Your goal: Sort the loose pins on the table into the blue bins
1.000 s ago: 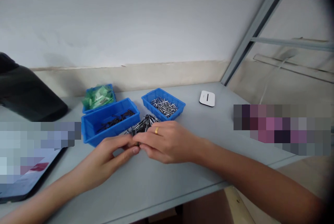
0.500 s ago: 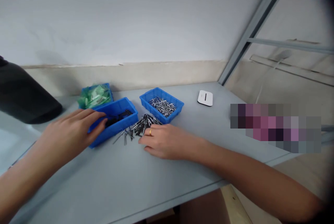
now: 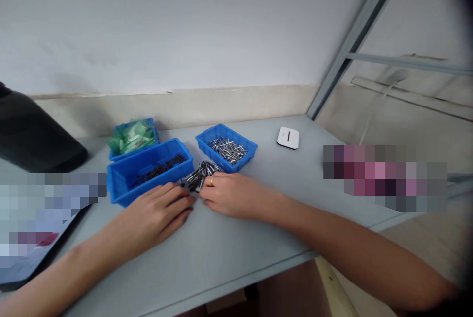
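A loose heap of dark and silver thin metal fasteners [image 3: 200, 175], like screws or nails, lies on the table between my hands. My left hand [image 3: 157, 213] is at its near left side, fingers stretched forward and bent down, with nothing visible in them. My right hand [image 3: 232, 194], with a ring on one finger, is at the heap's right edge with fingers curled; its fingertips are hidden, so what they pinch does not show. Dark fasteners [image 3: 160, 169] lie in the long blue bin [image 3: 121, 179] beyond my left hand. Silver fasteners [image 3: 229, 150] fill the blue bin [image 3: 249, 155] behind the heap.
Another blue bin [image 3: 150, 124] at the back left holds green plastic packets [image 3: 135, 137]. A small white box [image 3: 288, 138] sits at the right rear. A large dark bottle-like object [image 3: 33, 134] and a flat dark-edged device [image 3: 55, 250], partly blurred, are at left.
My left hand has moved right and nearer, from over the dark-fastener bin to the heap. My right hand stays at the heap, its fingers slightly shifted. The view has turned slightly.
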Demonstrator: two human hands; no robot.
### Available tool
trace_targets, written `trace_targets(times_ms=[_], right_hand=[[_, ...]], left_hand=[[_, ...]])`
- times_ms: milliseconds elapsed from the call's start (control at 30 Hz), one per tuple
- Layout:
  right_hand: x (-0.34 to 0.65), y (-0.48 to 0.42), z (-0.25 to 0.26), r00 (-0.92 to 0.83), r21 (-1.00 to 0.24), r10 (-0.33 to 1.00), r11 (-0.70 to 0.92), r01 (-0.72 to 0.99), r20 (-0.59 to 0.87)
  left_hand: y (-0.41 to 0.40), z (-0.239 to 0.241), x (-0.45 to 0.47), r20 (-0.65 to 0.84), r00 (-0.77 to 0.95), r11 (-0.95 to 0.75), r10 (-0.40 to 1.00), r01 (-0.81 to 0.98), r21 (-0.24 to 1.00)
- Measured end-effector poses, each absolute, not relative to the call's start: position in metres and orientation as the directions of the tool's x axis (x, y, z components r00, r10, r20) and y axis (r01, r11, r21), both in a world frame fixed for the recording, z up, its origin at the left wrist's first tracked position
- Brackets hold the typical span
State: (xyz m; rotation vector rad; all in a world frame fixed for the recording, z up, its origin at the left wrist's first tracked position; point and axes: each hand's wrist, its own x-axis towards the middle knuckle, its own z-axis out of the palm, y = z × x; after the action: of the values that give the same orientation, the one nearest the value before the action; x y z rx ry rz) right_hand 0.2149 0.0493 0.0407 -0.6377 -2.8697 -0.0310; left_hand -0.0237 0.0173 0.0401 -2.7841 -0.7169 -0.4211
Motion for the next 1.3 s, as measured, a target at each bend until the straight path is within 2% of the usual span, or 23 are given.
trace_targets(times_ms=[300,700,900,1167,1300], right_hand=[[0.215,0.049,0.045,-0.865,-0.131,0.475,0.879,0.458,0.162],[0.218,0.047,0.049,-0.870,-0.109,0.466,0.884,0.454,0.162],[0.217,0.045,0.052,-0.868,-0.124,0.474,0.880,0.459,0.150],[0.217,0.045,0.054,-0.870,-0.135,0.475,0.878,0.459,0.132],[0.218,0.046,0.054,-0.871,-0.146,0.469,0.881,0.450,0.144]], left_hand=[[0.024,0.039,-0.032,0.371,0.823,-0.841,0.430,0.515,-0.167],[0.021,0.053,-0.034,0.292,0.862,-0.872,0.414,0.467,-0.145],[0.016,0.059,-0.032,0.271,0.895,-0.879,0.355,0.418,-0.230],[0.011,0.059,-0.031,0.319,0.891,-0.886,0.322,0.403,-0.231],[0.012,0.057,-0.031,0.322,0.884,-0.891,0.339,0.411,-0.191]])
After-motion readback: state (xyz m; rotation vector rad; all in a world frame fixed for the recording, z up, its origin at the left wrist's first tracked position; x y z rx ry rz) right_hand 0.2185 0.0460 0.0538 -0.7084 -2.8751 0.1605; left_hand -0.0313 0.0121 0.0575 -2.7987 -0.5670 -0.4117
